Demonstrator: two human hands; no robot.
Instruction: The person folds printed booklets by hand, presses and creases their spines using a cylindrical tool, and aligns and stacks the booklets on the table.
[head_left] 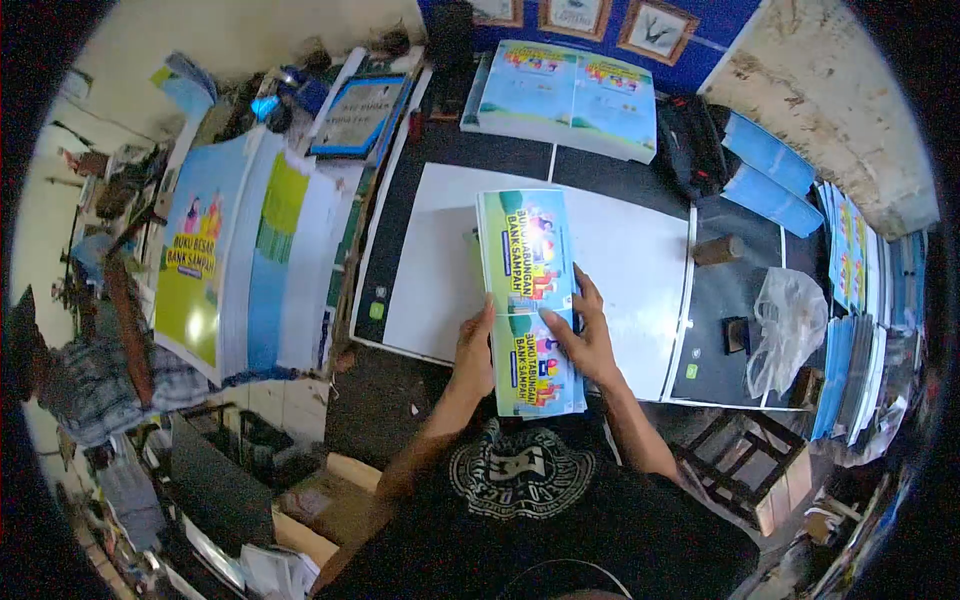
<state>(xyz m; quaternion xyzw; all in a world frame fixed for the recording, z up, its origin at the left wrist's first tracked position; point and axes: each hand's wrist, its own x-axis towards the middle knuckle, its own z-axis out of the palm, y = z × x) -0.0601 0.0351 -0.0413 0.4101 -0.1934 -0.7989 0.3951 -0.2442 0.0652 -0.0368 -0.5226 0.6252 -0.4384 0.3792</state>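
Observation:
Between my two hands is a stack of printed booklet sheets (522, 260), green, blue and yellow, with "BUKU TABUNGAN BANK SAMPAH" printed twice. My left hand (476, 350) grips its left edge, thumb pointing along the side. On the right edge is my right hand (590, 335), its thumb lying on the top sheet near the middle and its fingers around the side. The far part of the stack is over a white board (430, 270) on the table, and the near end comes close to my black shirt. The undersides of both hands' grip are hidden.
More printed sheets (510, 90) are piled at the table's back. Tall stacks of "BUKU BESAR" sheets (205, 250) stand at left. On the right are a wooden cylinder (719, 250), a small black block (736, 335), a plastic bag (785, 325) and blue stacks (765, 180). A wooden stool (750, 460) stands below.

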